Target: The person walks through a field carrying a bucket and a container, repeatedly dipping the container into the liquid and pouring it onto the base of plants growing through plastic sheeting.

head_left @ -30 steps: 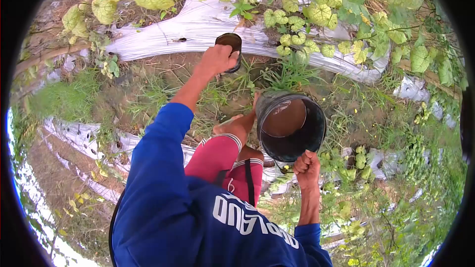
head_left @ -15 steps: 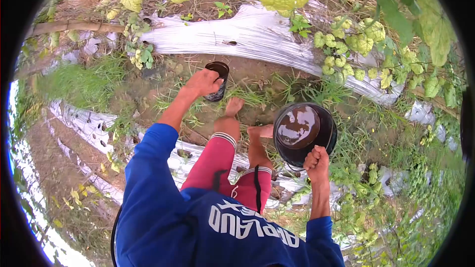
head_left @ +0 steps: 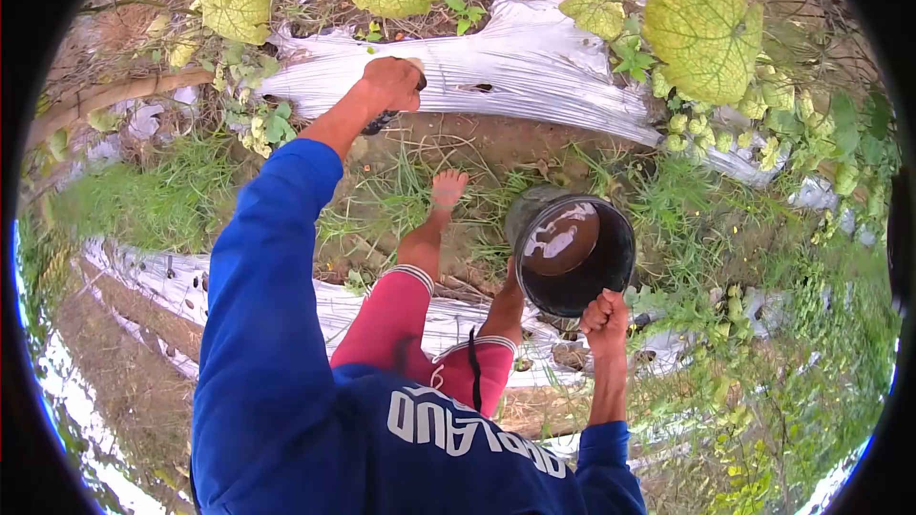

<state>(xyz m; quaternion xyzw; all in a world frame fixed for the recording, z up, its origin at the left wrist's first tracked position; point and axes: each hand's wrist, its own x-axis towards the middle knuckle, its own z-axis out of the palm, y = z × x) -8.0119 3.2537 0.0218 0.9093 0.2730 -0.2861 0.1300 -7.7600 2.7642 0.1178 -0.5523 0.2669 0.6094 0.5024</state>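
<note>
My left hand [head_left: 389, 84] is closed on a dark can [head_left: 379, 122], held over the near edge of the silvery plastic sheet [head_left: 534, 62]. The hand covers most of the can, so its contents cannot be seen. A hole [head_left: 474, 88] in the sheet lies to the right of that hand. My right hand [head_left: 606, 315] is a fist at the near rim of a black bucket [head_left: 615, 253], gripping its handle. The bucket tilts toward me, and brown liquid [head_left: 563, 236] with bright reflections shows inside.
Yellow-green leaves [head_left: 701, 33] hang across the top of the view. A grassy dirt furrow [head_left: 487, 148] runs between two plastic-covered rows. My bare foot [head_left: 448, 189] stands in it. A wooden pole [head_left: 124, 95] lies at the left, and vines grow at the right.
My left hand has moved forward with the can, from above the furrow to the plastic sheet's edge. The bucket in my right hand has shifted slightly left and tilted.
</note>
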